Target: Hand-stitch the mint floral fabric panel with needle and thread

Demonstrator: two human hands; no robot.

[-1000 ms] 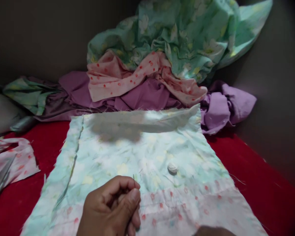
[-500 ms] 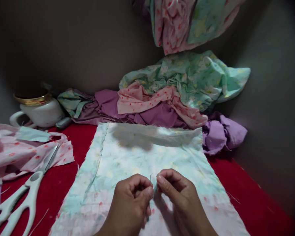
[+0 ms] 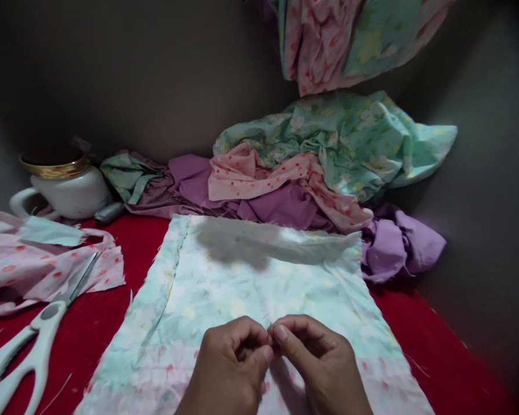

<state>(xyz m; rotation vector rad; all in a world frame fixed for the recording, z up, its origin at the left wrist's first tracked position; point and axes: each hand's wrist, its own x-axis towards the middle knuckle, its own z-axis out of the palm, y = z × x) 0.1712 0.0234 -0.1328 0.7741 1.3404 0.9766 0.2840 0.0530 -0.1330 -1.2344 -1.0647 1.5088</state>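
Note:
My left hand (image 3: 237,363) is closed in a pinch on a sewing needle (image 3: 270,327), of which only a thin bit shows at the fingertips. My right hand (image 3: 318,357) pinches thumb against forefinger right beside it, and the fingertips of both hands meet. Whatever the right fingers hold is too fine to make out. Below both hands lies a flat, pale green floral cloth (image 3: 242,291), with a pink, red-dotted band along its near part. A stitched seam runs down its left side, and its edges are frayed.
White-handled scissors (image 3: 38,340) lie at the left, blades over pink dotted scraps (image 3: 90,271). Behind them stands a white mug (image 3: 73,193) with a gold-rimmed lid. Crumpled purple cloth (image 3: 277,204) and green floral cloth (image 3: 350,132) are heaped along the wall. Red fabric (image 3: 441,351) covers the table.
My hands have come together, the right fingertips closing the gap to the needle in the left. Less of the needle shows now. The view has shifted slightly.

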